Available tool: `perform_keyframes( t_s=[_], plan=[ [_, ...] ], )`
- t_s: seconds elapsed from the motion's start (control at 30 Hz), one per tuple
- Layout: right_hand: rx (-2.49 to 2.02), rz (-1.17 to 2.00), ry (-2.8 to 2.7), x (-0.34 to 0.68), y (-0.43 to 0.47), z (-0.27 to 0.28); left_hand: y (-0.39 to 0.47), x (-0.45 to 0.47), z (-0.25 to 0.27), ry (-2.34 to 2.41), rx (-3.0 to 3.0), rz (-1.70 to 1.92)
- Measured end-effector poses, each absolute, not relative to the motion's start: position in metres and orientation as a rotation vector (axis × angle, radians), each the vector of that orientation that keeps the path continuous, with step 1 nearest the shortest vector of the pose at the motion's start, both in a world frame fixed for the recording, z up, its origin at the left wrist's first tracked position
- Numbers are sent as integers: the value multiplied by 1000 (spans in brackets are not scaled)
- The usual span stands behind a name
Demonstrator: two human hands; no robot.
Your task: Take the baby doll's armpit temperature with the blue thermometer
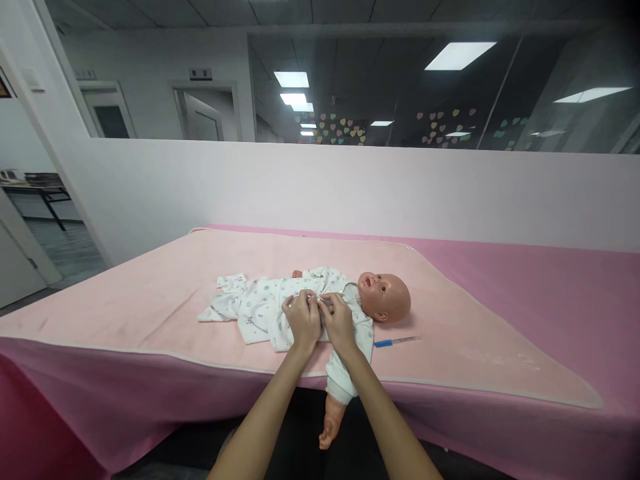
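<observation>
A baby doll [387, 298] lies on its back with its head to the right, dressed in a white printed baby shirt [327, 273] and matching pants [253, 300]. Over the doll's chest, my left hand [304, 319] pinches the front of the shirt. My right hand [339, 323] is closed on the same cloth just to the right, fingertips nearly touching those of the left. What exactly lies between the fingertips is too small to make out. The doll's near arm [333, 420] hangs over the table's front edge, beneath my right forearm.
A slim stick with a blue end [384, 343] lies near the doll's head. Peach blanket [165, 287] covers much of the pink-covered table [540, 300]. Behind stands a low white wall [350, 193] with glass above. A doorway opens at the left.
</observation>
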State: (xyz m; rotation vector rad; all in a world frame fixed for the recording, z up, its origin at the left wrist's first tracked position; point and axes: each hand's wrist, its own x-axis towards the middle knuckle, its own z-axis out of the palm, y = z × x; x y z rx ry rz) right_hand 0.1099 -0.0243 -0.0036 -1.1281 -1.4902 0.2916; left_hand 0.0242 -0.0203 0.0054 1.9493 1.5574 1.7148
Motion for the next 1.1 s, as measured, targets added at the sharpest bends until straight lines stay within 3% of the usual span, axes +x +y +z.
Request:
perform_keyframes(
  t_s=[1.1],
  plan=[
    [-1210, 197, -1498, 107, -25, -3, -26, 25, 7, 1618, 2061, 1669]
  ],
)
